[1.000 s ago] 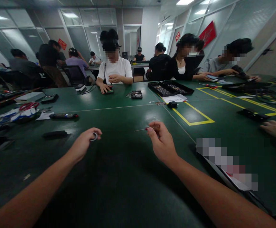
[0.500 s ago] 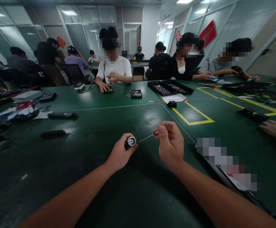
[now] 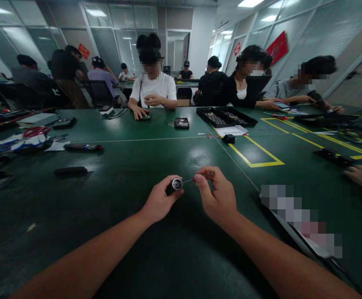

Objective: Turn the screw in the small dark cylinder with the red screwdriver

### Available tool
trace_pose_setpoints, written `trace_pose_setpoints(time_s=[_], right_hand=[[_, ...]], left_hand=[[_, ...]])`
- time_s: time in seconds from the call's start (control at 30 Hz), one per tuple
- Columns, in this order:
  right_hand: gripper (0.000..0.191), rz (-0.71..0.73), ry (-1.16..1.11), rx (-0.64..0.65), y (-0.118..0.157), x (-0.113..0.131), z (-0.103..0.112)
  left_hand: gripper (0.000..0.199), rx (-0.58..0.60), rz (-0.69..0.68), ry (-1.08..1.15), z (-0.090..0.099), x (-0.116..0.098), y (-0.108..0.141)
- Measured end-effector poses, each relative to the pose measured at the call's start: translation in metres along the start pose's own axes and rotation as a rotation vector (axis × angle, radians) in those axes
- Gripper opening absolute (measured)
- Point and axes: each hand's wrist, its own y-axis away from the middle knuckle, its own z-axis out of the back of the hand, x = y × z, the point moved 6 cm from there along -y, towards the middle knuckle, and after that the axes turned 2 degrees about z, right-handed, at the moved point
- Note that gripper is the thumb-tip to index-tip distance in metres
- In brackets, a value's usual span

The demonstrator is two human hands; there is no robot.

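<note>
At the middle of the frame, the round metal-rimmed piece [image 3: 177, 184] sits in the curled grip of the left hand [image 3: 160, 199], while the right hand [image 3: 218, 195] pinches a thin screwdriver [image 3: 187, 181], its tip at the rim. Bare green tabletop [image 3: 156, 265] opens below them, bounded lower right by a dark-edged folder [image 3: 305, 232], well apart.

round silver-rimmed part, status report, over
Left hand gripping round silver-rimmed part. Right hand holding thin metal-shafted tool, tip at part's face, contact unclear. Long black object off left, apart from both hands.
</note>
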Motion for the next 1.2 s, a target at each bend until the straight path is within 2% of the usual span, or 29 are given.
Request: trace_pose_setpoints(time_s=[0.13, 0.3, 0.4, 0.5, 0.63, 0.8, 0.93, 1.2], right_hand=[[0.011, -0.043, -0.075, 0.089, 0.002, 0.002, -0.005], [0.013, 0.048, -0.18, 0.161, 0.01, 0.006, -0.01], [0.025, 0.078, -0.225, 0.128, 0.014, 0.005, -0.009], [0.036, 0.039, -0.21, 0.063, 0.014, 0.005, -0.005], [0.023, 0.009, -0.077, 0.02, 0.01, 0.008, 0.0], [0.013, 0.054, -0.016, -0.05, 0.005, 0.008, 0.005], [0.021, 0.038, 0.013, -0.037, 0.001, 0.007, 0.005], [0.033, -0.071, -0.079, 0.009, -0.004, 0.007, 0.001]], left_hand=[[0.031, -0.012, -0.006, 0.004, 0.001, 0.002, -0.002], [0.032, -0.07, 0.02, 0.046, 0.005, 0.005, -0.003], [0.032, -0.06, 0.025, 0.037, 0.004, 0.005, -0.003], [0.031, -0.029, 0.032, 0.02, 0.003, 0.005, -0.003], [0.031, -0.018, 0.037, 0.015, 0.002, 0.003, -0.004], [0.029, -0.029, 0.037, 0.027, 0.003, 0.002, -0.004], [0.029, -0.028, 0.031, 0.039, 0.001, 0.004, -0.005], [0.029, -0.043, 0.039, 0.072, 0.001, 0.007, -0.005]])
